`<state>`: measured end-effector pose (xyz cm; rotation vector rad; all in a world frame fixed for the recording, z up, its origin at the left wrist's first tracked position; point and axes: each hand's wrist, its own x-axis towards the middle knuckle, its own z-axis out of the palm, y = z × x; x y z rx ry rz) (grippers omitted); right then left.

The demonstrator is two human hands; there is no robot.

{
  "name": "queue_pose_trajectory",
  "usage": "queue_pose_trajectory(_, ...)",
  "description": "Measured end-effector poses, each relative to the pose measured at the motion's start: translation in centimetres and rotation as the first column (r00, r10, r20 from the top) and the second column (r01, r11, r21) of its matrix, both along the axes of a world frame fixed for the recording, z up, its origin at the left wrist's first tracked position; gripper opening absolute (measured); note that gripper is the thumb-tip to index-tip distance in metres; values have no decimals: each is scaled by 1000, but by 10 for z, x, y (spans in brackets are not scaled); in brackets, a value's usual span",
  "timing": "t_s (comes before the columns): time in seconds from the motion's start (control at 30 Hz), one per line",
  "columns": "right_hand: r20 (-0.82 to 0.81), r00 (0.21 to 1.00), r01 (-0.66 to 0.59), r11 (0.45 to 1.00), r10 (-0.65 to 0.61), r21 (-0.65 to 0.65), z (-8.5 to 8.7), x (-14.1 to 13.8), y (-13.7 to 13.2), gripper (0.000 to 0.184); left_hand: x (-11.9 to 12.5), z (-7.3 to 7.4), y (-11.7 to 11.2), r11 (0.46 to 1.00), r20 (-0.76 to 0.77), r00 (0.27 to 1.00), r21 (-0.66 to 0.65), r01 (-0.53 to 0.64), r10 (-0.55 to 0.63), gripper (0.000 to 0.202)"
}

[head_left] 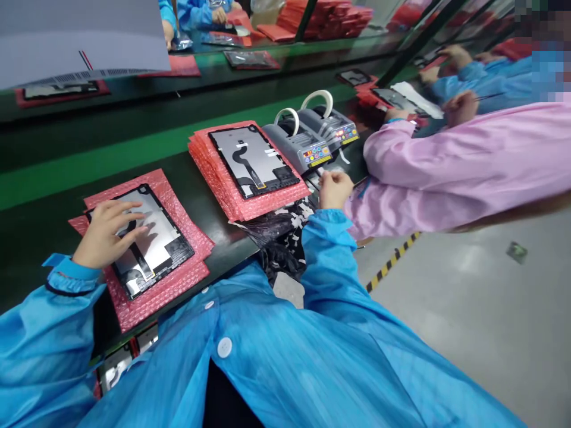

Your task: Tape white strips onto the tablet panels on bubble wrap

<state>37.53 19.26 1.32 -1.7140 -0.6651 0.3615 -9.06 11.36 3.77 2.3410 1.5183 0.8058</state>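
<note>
My left hand [109, 235] is open, its fingers spread over the back of a tablet screen panel [165, 232] with a dark ribbon cable. That panel lies on red bubble-wrap sheets [196, 244] at the table's left. My right hand [335, 189] is closed in a pinch at the front of the nearer grey tape dispenser [301, 145]. Whatever is between its fingertips is too small to make out. Left of the dispenser, a second tablet panel [274, 157] rests on a stack of red bubble-wrap bags [214, 181].
Another tape dispenser [332, 122] stands just behind. A black bag with white scraps [289, 229] hangs at the table edge. A co-worker's pink sleeve [419, 172] reaches in at right. A white panel [80, 35] overhangs the upper left. More wrapped panels [252, 59] lie across the line.
</note>
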Motion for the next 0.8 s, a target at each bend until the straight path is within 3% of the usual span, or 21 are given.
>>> queue_pose_trajectory(0.07,-11,1000,9,999,-8,35,-2,4,-1,20,1,-1,-2,1000,5,1000,1,-5,5,30)
queue_pose_trajectory(0.27,-257,966,25,1000,-22,8,3,-1,9,17,8,-2,1,999,-3,999,11,44,-44,31)
queue_pose_trajectory(0.43,-291,956,-22,1000,17,-13,3,-5,14,23,9,-10,3,998,-19,998,20,59,-58,28)
queue_pose_trajectory(0.57,-293,956,8,1000,-11,-10,-3,-3,19,33,8,-17,4,997,-46,996,20,80,-79,24)
queue_pose_trajectory(0.67,-202,979,31,999,-29,9,-2,-1,16,38,9,-20,7,994,-43,994,36,100,-98,25)
queue_pose_trajectory(0.73,-31,999,15,999,-14,50,6,-5,5,39,12,-19,8,993,-13,994,49,105,-104,26)
queue_pose_trajectory(0.8,147,987,-81,992,66,96,19,-20,-13,38,20,-15,8,994,30,995,43,96,-97,27)
